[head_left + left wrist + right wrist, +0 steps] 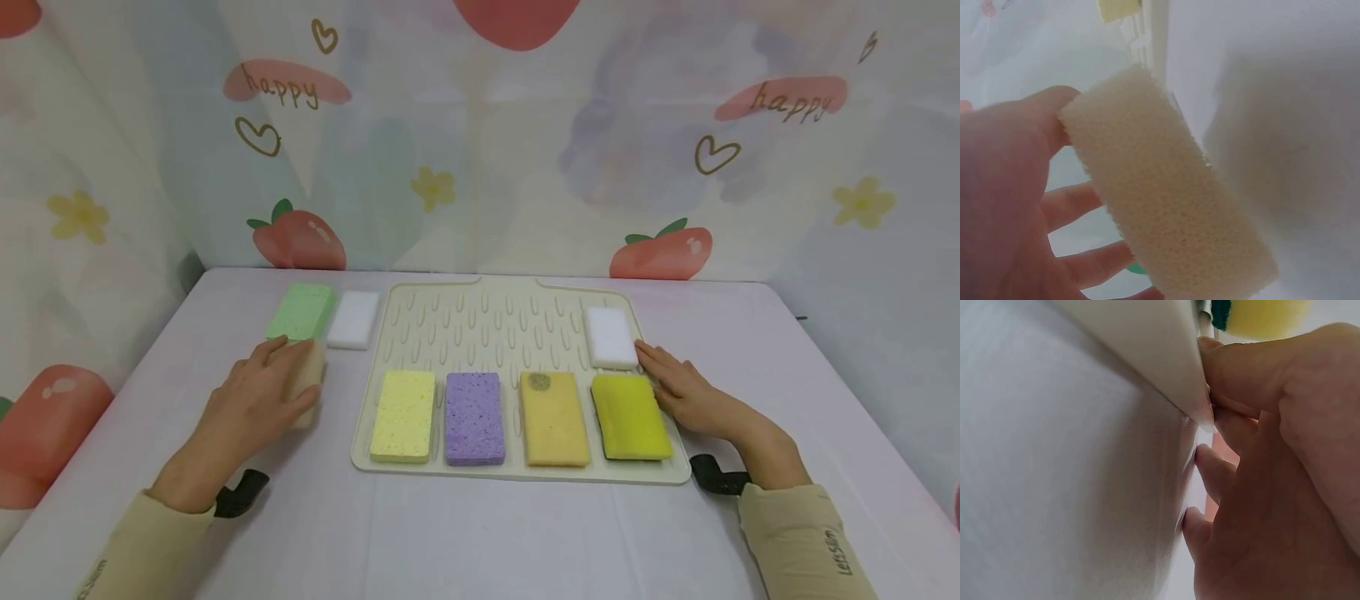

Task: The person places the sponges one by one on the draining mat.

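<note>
My left hand (pixel 253 400) grips a beige, open-pored sponge (pixel 1166 194), thumb on one side and fingers on the other. In the left wrist view the sponge is tilted over the white tabletop. Just beyond that hand lie a light green sponge (pixel 302 311) and a white sponge (pixel 354 319). On the right, my right hand (pixel 693 400) rests at the right edge of a cream ridged mat (pixel 480 333), its thumb and fingers touching the edge and table. Nearest to it on the mat are a white sponge (pixel 611 337) and a bright yellow sponge (pixel 632 417).
Along the mat's front lie a pale yellow sponge (pixel 403 417), a purple sponge (pixel 475 419) and an orange-yellow sponge (pixel 555 419) with a dark round mark. A printed curtain (pixel 480 150) hangs behind the white-covered table (pixel 480 533).
</note>
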{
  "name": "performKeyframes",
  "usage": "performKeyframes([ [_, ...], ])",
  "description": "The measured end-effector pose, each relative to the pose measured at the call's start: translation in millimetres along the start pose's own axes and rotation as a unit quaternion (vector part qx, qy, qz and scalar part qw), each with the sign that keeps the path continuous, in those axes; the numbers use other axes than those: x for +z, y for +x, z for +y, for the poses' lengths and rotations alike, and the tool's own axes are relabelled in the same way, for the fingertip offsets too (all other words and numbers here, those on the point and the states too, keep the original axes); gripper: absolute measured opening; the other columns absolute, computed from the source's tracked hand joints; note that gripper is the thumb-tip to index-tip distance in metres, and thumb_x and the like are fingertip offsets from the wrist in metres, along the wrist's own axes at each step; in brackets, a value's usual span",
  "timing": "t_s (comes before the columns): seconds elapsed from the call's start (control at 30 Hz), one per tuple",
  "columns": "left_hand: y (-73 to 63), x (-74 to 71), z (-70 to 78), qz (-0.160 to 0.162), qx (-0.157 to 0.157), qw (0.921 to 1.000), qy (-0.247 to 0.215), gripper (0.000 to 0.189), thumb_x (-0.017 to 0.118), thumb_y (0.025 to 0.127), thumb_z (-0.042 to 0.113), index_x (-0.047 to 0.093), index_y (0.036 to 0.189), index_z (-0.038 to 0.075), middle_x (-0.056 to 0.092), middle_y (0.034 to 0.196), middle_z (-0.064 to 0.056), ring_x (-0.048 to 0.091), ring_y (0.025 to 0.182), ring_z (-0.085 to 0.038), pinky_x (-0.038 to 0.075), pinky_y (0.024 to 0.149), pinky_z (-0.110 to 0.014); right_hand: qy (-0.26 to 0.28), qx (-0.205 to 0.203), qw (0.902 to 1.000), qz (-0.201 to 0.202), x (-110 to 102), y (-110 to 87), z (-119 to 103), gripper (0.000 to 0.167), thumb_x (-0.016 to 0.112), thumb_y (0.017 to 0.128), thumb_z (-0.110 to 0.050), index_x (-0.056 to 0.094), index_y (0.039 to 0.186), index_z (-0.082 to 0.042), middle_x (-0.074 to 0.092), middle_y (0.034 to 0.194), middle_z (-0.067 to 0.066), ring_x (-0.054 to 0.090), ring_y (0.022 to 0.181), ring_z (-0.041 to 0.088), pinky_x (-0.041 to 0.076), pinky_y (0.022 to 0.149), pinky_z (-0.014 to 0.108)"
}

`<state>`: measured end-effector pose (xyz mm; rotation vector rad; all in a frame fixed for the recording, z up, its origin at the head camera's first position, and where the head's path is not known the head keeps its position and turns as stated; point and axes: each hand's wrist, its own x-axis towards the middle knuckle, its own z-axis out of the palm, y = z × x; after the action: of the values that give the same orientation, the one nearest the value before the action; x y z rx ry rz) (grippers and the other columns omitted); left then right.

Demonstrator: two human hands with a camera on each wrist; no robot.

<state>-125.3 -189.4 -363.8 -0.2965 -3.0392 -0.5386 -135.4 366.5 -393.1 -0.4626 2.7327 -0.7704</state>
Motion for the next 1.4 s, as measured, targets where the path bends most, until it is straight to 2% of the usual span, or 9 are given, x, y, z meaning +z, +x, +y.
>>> performKeyframes([
  [0.17, 0.6, -1.1, 4.1, 0.01, 0.031, 0.9995, 0.0, 0.055, 0.061, 0.095, 0.027, 0.044, 0.146, 0.017, 0.037, 0.149, -0.031, 0.049, 0.117, -0.06, 0.047, 0.075, -0.075, 0.001, 0.002, 1.0, 0.0, -0.1, -0.3, 0.8, 0.06, 0.042, 0.105, -0.013, 0.015, 0.156, 0.003, 0.008, 0.163, 0.028, 0.002, 0.147, 0.056, -0.006, 0.11, 0.078],
  [0.4, 1.8, -1.6, 7.7, 0.015, 0.057, 0.9983, 0.006, 0.047, 0.063, 0.096, 0.024, 0.05, 0.141, 0.021, 0.036, 0.15, -0.033, 0.048, 0.118, -0.063, 0.047, 0.073, -0.077, 0.0, 0.003, 1.0, -0.003, -0.8, -0.5, -1.3, 0.06, 0.041, 0.105, -0.013, 0.015, 0.156, 0.003, 0.008, 0.163, 0.029, 0.001, 0.147, 0.056, -0.006, 0.11, 0.078],
  [0.57, 5.4, -2.4, 15.1, 0.018, 0.067, 0.9976, 0.006, 0.04, 0.064, 0.096, 0.022, 0.057, 0.135, 0.022, 0.034, 0.152, -0.032, 0.047, 0.121, -0.062, 0.048, 0.073, -0.075, 0.0, 0.0, 1.0, -0.004, -1.7, -0.6, -1.2, 0.06, 0.041, 0.105, -0.013, 0.014, 0.156, 0.003, 0.008, 0.163, 0.029, 0.001, 0.146, 0.057, -0.006, 0.109, 0.079],
  [0.7, 9.9, -2.4, 20.5, 0.003, 0.065, 0.9979, 0.003, 0.038, 0.065, 0.095, 0.025, 0.059, 0.132, 0.021, 0.033, 0.154, -0.03, 0.043, 0.127, -0.06, 0.047, 0.077, -0.075, -0.006, 0.001, 1.0, -0.005, -2.8, 0.4, -1.2, 0.06, 0.043, 0.104, -0.012, 0.016, 0.156, 0.004, 0.009, 0.163, 0.029, 0.002, 0.146, 0.057, -0.005, 0.109, 0.079],
  [0.87, 14.1, -2.8, 23.9, -0.01, 0.058, 0.9982, 0.0, 0.042, 0.064, 0.094, 0.029, 0.057, 0.135, 0.022, 0.031, 0.156, -0.028, 0.037, 0.135, -0.057, 0.045, 0.082, -0.077, -0.008, -0.005, 0.9999, -0.005, -2.4, 0.9, -0.7, 0.06, 0.042, 0.105, -0.012, 0.016, 0.156, 0.004, 0.01, 0.162, 0.029, 0.004, 0.146, 0.057, -0.003, 0.109, 0.079],
  [1.2, 25.2, -6.4, 33.9, -0.009, 0.083, 0.9964, -0.009, 0.064, 0.074, 0.085, 0.038, 0.051, 0.143, 0.022, 0.024, 0.16, -0.026, 0.035, 0.139, -0.052, 0.047, 0.084, -0.075, -0.009, -0.002, 0.9999, -0.005, -2.0, 0.4, -3.2, 0.059, 0.042, 0.104, -0.011, 0.017, 0.156, 0.004, 0.01, 0.162, 0.029, 0.004, 0.146, 0.058, -0.003, 0.109, 0.079],
  [1.4, 32.9, -7.0, 40.3, -0.017, 0.105, 0.9939, -0.03, 0.076, 0.08, 0.079, 0.031, 0.048, 0.147, 0.02, 0.021, 0.16, -0.028, 0.032, 0.14, -0.055, 0.044, 0.094, -0.072, -0.01, -0.004, 0.9999, -0.002, -1.2, -0.1, -2.5, 0.059, 0.042, 0.105, -0.012, 0.017, 0.156, 0.004, 0.01, 0.163, 0.028, 0.005, 0.146, 0.057, -0.003, 0.109, 0.079],
])
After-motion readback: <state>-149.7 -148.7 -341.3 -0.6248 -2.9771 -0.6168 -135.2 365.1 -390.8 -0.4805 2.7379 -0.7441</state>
